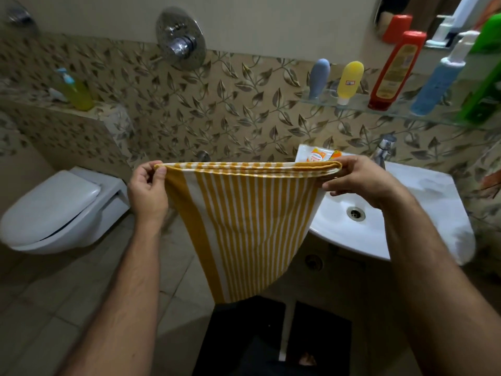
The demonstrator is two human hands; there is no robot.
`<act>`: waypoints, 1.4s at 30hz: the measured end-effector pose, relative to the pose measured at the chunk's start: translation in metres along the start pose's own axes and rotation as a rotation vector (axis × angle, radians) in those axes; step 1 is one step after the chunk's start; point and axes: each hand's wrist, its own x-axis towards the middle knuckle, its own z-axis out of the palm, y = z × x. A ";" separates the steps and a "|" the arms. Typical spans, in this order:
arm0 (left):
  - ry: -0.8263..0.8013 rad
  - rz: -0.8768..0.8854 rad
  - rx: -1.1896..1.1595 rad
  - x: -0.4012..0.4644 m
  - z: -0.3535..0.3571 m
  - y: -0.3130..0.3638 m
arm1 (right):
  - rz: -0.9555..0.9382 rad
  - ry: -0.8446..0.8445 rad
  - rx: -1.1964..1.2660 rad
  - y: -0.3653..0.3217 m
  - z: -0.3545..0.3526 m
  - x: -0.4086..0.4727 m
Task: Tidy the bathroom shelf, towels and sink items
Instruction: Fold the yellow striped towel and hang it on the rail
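A yellow-and-white striped towel (249, 229) hangs folded in front of me, its top edge stretched level between both hands. My left hand (147, 189) pinches the towel's left corner. My right hand (360, 179) grips the right corner over the white sink (423, 185). Behind the towel, orange packets (317, 155) lie on the sink's back left corner. On the glass shelf (360, 105) above stand a grey-blue bottle (319, 78), a yellow bottle (350, 81), a red bottle (395, 71), a blue pump bottle (436, 82) and a green bottle (485, 77).
A white toilet (54, 210) with its lid down sits at the left. A yellow spray bottle (76, 90) stands on the tiled ledge above it. A chrome shower valve (180, 40) is on the wall, a chrome tap (382, 149) on the sink. A dark mat (271, 337) lies on the floor below.
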 end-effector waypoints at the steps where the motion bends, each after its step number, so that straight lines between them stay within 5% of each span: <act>1: -0.006 -0.015 -0.008 0.001 0.000 0.000 | -0.031 0.057 -0.064 0.000 0.004 0.001; 4: -0.015 -0.052 -0.044 0.002 0.000 -0.001 | -0.124 0.182 -0.171 0.000 0.009 0.002; 8: -0.033 -0.082 -0.090 0.007 -0.005 -0.005 | -0.197 0.122 -0.174 -0.001 0.001 0.001; 13: -0.085 -0.157 -0.210 0.008 -0.005 -0.009 | -0.305 -0.017 0.192 -0.001 0.009 0.000; 16: -0.156 -0.188 -0.264 0.007 -0.004 -0.013 | -0.288 0.139 0.393 -0.005 0.022 0.001; 22: -0.185 -0.249 -0.397 0.008 0.008 0.005 | -0.320 0.388 0.276 -0.025 0.020 0.004; 26: -0.287 -0.328 -0.468 0.022 0.011 0.031 | -0.341 0.373 0.250 -0.050 0.009 -0.005; 30: -0.410 -0.333 -0.623 0.037 0.006 0.056 | -0.315 0.264 0.503 -0.083 -0.003 -0.016; 34: -0.457 -0.680 -0.632 -0.002 0.023 0.027 | -0.190 0.347 0.535 -0.100 0.001 -0.004; 37: -0.669 -0.863 -0.687 -0.040 0.032 -0.004 | -0.072 0.378 0.519 -0.088 0.007 0.008; 40: -0.881 -0.777 -0.638 -0.046 0.037 -0.008 | 0.008 0.392 0.539 -0.073 0.007 0.012; 42: -0.866 -0.665 -0.630 -0.034 0.039 0.000 | 0.022 0.392 0.574 -0.073 0.000 0.009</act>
